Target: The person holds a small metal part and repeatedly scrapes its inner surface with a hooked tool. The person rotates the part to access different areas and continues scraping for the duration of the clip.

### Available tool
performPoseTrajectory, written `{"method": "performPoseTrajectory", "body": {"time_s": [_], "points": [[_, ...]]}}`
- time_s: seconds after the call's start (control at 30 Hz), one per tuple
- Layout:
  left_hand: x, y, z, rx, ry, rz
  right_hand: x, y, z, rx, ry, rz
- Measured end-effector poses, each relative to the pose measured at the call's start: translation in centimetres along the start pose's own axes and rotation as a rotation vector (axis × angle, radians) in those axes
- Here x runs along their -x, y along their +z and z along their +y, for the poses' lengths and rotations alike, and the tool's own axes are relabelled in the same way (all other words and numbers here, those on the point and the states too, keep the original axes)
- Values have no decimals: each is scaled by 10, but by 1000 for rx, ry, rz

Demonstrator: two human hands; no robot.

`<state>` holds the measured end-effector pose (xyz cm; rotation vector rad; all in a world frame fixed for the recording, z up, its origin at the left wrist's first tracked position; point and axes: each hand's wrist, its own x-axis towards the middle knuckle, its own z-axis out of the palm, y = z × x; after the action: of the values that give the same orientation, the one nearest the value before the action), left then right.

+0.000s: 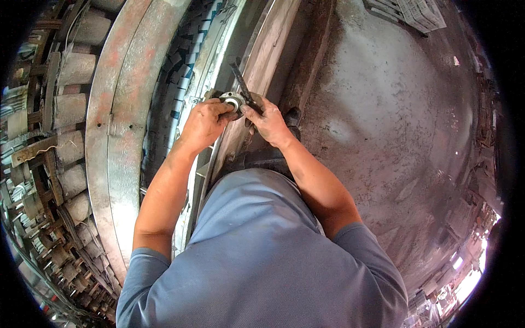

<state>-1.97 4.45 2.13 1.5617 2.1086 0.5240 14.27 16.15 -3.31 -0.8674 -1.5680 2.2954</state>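
Note:
A round metal part with a pale ring in its middle (232, 99), much like a flanged bearing, is held up in front of my body. My left hand (205, 121) is closed on its left side, with fingertips at the ring. On the other side, my right hand (269, 122) is closed around a dark, slim rod-like tool (240, 78), which slants up and to the left. The right thumb lies against or very near the ring's edge. My fingers hide the tool's lower end and part of the ring.
A long metal rail (273, 46) runs just beyond my hands. Left of it lies a channel of dark and bluish links (183, 82), then a wide metal guard (126, 142). Racks of metal parts (74, 115) stand far left. A pale plastic crate (424, 15) sits on the floor (383, 120).

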Motion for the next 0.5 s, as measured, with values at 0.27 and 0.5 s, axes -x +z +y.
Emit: {"method": "performPoseTrajectory", "body": {"time_s": [0.27,0.5], "points": [[-4,-4,5,-133,30,-64,-3,-2,5,-11,-5,-2],[0,-3,14,-90,29,-26,-15,-1,22,65,-112,36]]}}
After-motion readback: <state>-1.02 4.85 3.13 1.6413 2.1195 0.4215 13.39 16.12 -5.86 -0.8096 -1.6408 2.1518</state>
